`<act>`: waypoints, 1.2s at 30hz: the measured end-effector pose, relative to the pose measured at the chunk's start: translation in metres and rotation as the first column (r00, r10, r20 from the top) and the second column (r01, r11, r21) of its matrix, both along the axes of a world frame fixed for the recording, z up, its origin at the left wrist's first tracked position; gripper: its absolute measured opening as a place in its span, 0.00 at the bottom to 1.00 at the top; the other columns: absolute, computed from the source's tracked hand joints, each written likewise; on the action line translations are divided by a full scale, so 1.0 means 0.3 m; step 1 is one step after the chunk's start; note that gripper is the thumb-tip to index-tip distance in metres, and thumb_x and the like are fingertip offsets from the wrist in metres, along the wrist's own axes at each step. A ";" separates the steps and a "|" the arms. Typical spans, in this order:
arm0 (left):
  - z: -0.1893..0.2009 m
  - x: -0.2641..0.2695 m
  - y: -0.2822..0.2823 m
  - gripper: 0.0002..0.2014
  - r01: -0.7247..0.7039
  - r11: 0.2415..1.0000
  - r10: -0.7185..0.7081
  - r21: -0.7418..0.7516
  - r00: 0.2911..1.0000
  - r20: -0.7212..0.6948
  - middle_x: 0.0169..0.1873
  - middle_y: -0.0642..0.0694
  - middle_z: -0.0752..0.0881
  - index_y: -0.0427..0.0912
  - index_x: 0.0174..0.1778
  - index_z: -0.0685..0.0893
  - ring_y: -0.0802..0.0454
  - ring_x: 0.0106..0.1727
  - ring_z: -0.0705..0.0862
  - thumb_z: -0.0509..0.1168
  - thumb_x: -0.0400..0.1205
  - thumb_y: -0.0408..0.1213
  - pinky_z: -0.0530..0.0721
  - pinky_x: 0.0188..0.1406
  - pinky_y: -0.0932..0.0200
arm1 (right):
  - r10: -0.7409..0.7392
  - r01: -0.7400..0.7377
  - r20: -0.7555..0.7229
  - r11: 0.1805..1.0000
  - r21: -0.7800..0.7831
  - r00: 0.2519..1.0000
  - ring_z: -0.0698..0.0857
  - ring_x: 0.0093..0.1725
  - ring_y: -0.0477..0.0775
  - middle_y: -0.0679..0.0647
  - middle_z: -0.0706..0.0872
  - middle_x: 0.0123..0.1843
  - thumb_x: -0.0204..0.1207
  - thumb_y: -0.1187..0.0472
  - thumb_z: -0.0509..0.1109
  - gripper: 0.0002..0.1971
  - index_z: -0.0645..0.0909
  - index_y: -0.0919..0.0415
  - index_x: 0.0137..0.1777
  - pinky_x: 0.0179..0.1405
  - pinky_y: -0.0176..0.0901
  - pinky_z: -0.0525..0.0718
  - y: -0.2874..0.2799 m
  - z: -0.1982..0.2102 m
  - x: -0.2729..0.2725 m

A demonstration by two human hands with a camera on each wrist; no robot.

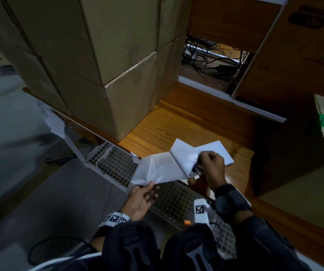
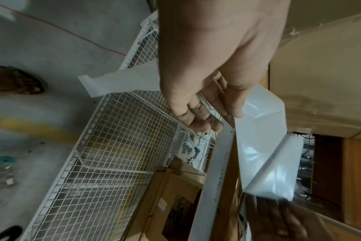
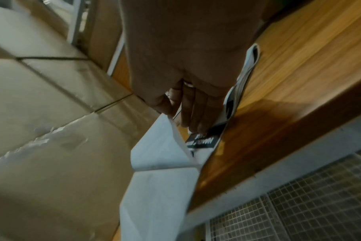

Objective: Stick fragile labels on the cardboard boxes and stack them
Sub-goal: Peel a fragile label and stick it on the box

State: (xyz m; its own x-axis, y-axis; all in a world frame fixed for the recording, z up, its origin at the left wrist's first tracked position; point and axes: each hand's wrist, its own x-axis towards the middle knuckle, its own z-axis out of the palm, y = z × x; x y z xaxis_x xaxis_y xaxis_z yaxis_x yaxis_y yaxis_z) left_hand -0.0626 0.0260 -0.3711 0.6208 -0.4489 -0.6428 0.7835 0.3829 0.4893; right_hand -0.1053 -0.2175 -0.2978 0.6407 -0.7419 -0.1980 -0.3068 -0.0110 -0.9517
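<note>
Left hand fingers pinch glossy backing sheet at its 7 o'clock corner. Right hand fingers pinch label at the sheet's 3 o'clock end, over worktop. Stacked cardboard boxes at 11 o'clock.

Dim room, with grey concrete floor filling the left of the frame, a faded yellow stripe painted across it. Wooden tabletop with pale edging through the centre and lower right, white wire-mesh rack hung below its near edge at bottom centre. At upper right, a dark gap holding tangled black cables behind a white-edged wooden panel.
</note>
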 end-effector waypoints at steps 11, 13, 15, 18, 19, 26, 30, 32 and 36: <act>-0.001 -0.008 0.023 0.17 -0.004 1.000 0.005 0.025 1.000 -0.005 0.50 0.39 0.92 0.36 0.67 0.80 0.47 0.51 0.90 0.69 0.82 0.26 0.92 0.40 0.56 | -0.386 0.314 0.180 0.890 0.332 0.905 0.92 0.55 0.63 0.62 0.93 0.55 0.81 0.56 0.64 0.15 0.84 0.67 0.57 0.40 0.48 0.90 -0.126 0.085 -0.006; 0.004 -0.003 0.026 0.19 -0.001 1.000 0.001 0.028 1.000 0.011 0.52 0.39 0.91 0.36 0.69 0.80 0.47 0.52 0.90 0.70 0.81 0.27 0.92 0.41 0.56 | -0.411 0.340 0.173 0.880 0.332 0.895 0.91 0.57 0.63 0.62 0.92 0.58 0.81 0.54 0.64 0.17 0.82 0.66 0.60 0.47 0.54 0.92 -0.141 0.105 -0.011; 0.002 0.001 0.029 0.21 -0.010 0.999 0.010 0.036 1.000 0.016 0.53 0.38 0.91 0.34 0.72 0.79 0.47 0.51 0.91 0.70 0.82 0.28 0.92 0.40 0.55 | -0.452 0.376 0.181 0.862 0.342 0.873 0.91 0.56 0.63 0.63 0.90 0.58 0.82 0.54 0.63 0.12 0.81 0.61 0.57 0.44 0.52 0.93 -0.146 0.138 -0.017; 0.003 0.008 0.040 0.26 -0.023 0.998 0.022 0.055 1.000 0.012 0.56 0.35 0.91 0.33 0.74 0.78 0.46 0.51 0.92 0.72 0.79 0.31 0.92 0.42 0.54 | -0.482 0.383 0.226 0.846 0.370 0.847 0.90 0.47 0.56 0.58 0.86 0.51 0.85 0.57 0.62 0.07 0.78 0.58 0.56 0.33 0.42 0.90 -0.147 0.191 -0.029; 0.009 0.009 0.045 0.27 -0.001 0.998 0.000 0.068 1.000 0.014 0.57 0.36 0.91 0.33 0.73 0.78 0.46 0.52 0.92 0.73 0.78 0.34 0.92 0.43 0.54 | -0.477 0.374 0.250 0.852 0.366 0.843 0.89 0.47 0.56 0.59 0.84 0.50 0.86 0.57 0.62 0.07 0.78 0.59 0.57 0.33 0.40 0.90 -0.149 0.205 -0.033; 0.159 -0.040 0.064 0.27 0.482 0.737 -0.605 0.475 0.783 0.145 0.38 0.38 0.92 0.36 0.49 0.86 0.50 0.32 0.87 0.70 0.77 0.61 0.78 0.24 0.62 | -0.105 0.120 0.389 0.993 -0.015 0.915 0.88 0.55 0.54 0.56 0.87 0.54 0.88 0.62 0.65 0.05 0.82 0.61 0.56 0.50 0.45 0.91 -0.068 0.270 -0.105; 0.293 -0.014 -0.022 0.24 0.472 0.823 -0.563 0.315 0.749 0.349 0.54 0.35 0.92 0.35 0.60 0.86 0.41 0.53 0.91 0.63 0.86 0.55 0.86 0.43 0.54 | 0.288 -0.109 0.273 0.844 -0.525 0.918 0.88 0.49 0.42 0.46 0.88 0.50 0.88 0.63 0.66 0.05 0.85 0.59 0.55 0.45 0.35 0.86 0.043 0.268 -0.158; 0.339 0.005 -0.082 0.29 0.492 0.844 -0.536 0.213 0.756 0.375 0.62 0.35 0.89 0.37 0.69 0.83 0.37 0.65 0.88 0.57 0.88 0.59 0.88 0.54 0.46 | 0.404 -0.164 0.213 0.718 -0.676 0.889 0.88 0.51 0.45 0.45 0.90 0.51 0.86 0.62 0.69 0.05 0.87 0.58 0.54 0.48 0.43 0.86 0.091 0.236 -0.184; 0.362 0.027 -0.162 0.45 0.495 0.868 -0.484 0.022 0.838 0.252 0.69 0.31 0.85 0.40 0.76 0.81 0.33 0.71 0.84 0.44 0.83 0.74 0.82 0.68 0.35 | 0.573 -0.358 -0.029 0.471 -0.806 0.819 0.86 0.54 0.51 0.48 0.88 0.54 0.84 0.58 0.69 0.06 0.85 0.53 0.58 0.49 0.54 0.85 0.142 0.164 -0.249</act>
